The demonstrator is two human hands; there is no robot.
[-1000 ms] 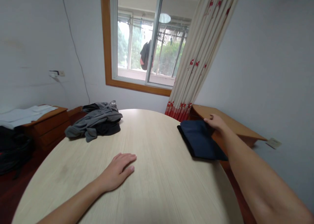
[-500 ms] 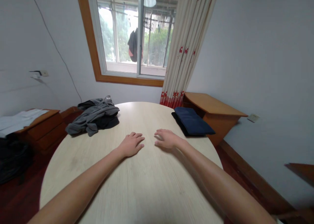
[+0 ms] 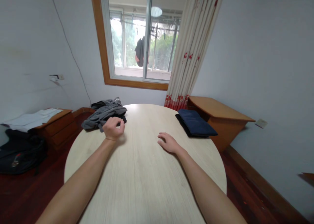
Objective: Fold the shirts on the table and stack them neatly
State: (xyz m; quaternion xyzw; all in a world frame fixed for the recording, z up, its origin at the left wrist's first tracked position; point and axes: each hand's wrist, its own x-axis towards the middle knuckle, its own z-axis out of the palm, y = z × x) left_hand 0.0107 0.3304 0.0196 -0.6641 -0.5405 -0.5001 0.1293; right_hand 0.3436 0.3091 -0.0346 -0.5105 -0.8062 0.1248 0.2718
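Note:
My left hand (image 3: pixel 113 128) is raised over the table beside a crumpled pile of grey and black clothes (image 3: pixel 108 111). Its fingers are curled into a loose fist, thumb and index finger forming a ring; no cloth shows in it. Whether it touches the pile I cannot tell. Resting on or just over the middle of the table, my right hand (image 3: pixel 169 143) has its fingers slightly bent and apart, holding nothing. To its right lies a folded dark blue garment (image 3: pixel 196 122) on top of a black one (image 3: pixel 183 124).
The round, pale wooden table (image 3: pixel 142 178) stands by a window (image 3: pixel 144 37) with a curtain (image 3: pixel 188 54). A wooden desk (image 3: pixel 220 109) is behind it at right. On the left are a drawer cabinet (image 3: pixel 59 129) with white cloth or papers and a black bag (image 3: pixel 22 152) on the floor.
My left hand has lifted from the middle of the table, moved left to the grey clothes, and its fingers have curled. My right hand stays almost in place. The view has shifted slightly left.

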